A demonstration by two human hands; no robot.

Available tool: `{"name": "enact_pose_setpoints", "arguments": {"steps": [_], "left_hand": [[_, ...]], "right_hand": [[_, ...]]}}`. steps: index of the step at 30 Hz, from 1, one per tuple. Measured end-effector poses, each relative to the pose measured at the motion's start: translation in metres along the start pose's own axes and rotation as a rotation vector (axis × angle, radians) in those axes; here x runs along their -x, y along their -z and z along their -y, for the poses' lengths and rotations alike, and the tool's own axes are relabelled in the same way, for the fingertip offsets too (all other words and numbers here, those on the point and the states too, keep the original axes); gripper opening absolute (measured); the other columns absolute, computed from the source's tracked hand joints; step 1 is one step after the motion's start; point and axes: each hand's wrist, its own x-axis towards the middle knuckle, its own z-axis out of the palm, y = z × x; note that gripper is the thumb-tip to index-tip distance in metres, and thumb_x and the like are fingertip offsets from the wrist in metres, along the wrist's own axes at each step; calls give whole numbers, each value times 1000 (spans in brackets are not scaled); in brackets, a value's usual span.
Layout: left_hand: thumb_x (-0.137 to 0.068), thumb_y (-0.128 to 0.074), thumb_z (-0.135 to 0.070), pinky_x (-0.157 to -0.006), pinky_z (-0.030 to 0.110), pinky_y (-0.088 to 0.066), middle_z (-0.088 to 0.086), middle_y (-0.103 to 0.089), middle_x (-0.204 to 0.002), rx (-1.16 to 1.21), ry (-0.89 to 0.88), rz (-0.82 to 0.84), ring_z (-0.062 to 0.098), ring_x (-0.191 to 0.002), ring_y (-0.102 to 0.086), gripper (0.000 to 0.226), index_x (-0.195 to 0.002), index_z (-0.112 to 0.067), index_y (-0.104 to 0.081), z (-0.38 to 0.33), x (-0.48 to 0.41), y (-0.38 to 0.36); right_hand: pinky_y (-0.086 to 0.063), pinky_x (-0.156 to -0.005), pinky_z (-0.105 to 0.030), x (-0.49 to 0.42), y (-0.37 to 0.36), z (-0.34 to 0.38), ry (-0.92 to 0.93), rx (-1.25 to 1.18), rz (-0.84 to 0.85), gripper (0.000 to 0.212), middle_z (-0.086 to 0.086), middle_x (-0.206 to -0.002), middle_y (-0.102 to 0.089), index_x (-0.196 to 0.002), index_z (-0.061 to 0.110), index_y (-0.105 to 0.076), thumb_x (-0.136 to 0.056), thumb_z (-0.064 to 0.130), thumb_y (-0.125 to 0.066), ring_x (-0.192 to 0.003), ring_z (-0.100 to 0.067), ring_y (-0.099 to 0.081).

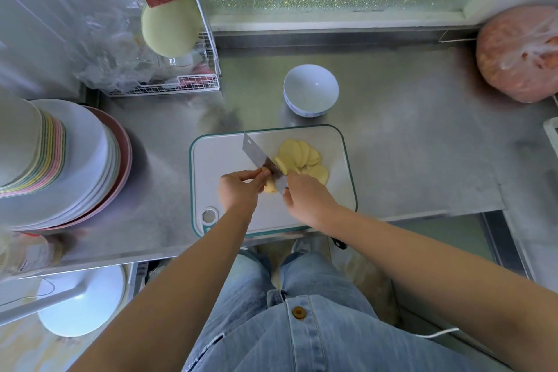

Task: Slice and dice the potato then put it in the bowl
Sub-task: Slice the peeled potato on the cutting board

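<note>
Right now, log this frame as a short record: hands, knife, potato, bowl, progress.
left hand: holds unsliced yellow potato end
right hand: grips steel rectangular cleaver, blade against the potato end
slices: pale yellow potato slices fanned on white green-rimmed cutting board
bowl: white round ceramic bowl, empty, beyond the board
progress: slicing under way; no dice, nothing in bowl

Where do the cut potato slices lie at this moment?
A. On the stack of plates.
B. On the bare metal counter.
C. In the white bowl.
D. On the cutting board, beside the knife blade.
D: the potato slices lie fanned on the cutting board right of the knife, and the bowl holds nothing.
</note>
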Motion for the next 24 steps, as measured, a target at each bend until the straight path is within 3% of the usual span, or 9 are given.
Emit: {"name": "enact_pose_setpoints", "arguments": {"steps": [3,10,16,24], "left_hand": [[-70,-86,-27,-77,43,-60,1,-73,-67,-1,5,7,24,-69,-72,12,-69,-25,-74,1,0,1],[-69,-87,-28,-77,43,-60,-2,-72,-67,0,12,14,24,-70,-72,14,-66,-27,-73,1,-1,1],[-71,-85,-23,-76,39,-61,-4,-71,-68,37,14,4,26,-72,-72,12,-71,-23,-73,1,2,-1],[-73,-84,-21,-81,45,-58,0,-72,-66,105,2,-1,26,-70,-72,12,-72,-25,-73,9,6,1]], "right_hand": [[-33,-63,-30,-7,-10,0,-5,-6,-8,23,-14,-98,-61,-113,2,-49,-99,18,-39,-81,-26,-57],[-36,-65,-29,-11,-25,-12,-24,-44,-40,27,-12,-95,-62,-114,4,-49,-100,25,-40,-88,-28,-61],[-33,-62,-30,-8,10,-10,-1,-162,-65,22,-4,-79,-49,-111,4,-49,-98,19,-41,-71,-22,-50],[-30,-61,-31,8,36,-7,55,-91,-20,6,4,-65,-36,-92,13,-37,-95,17,-42,-70,-24,-42]]}}
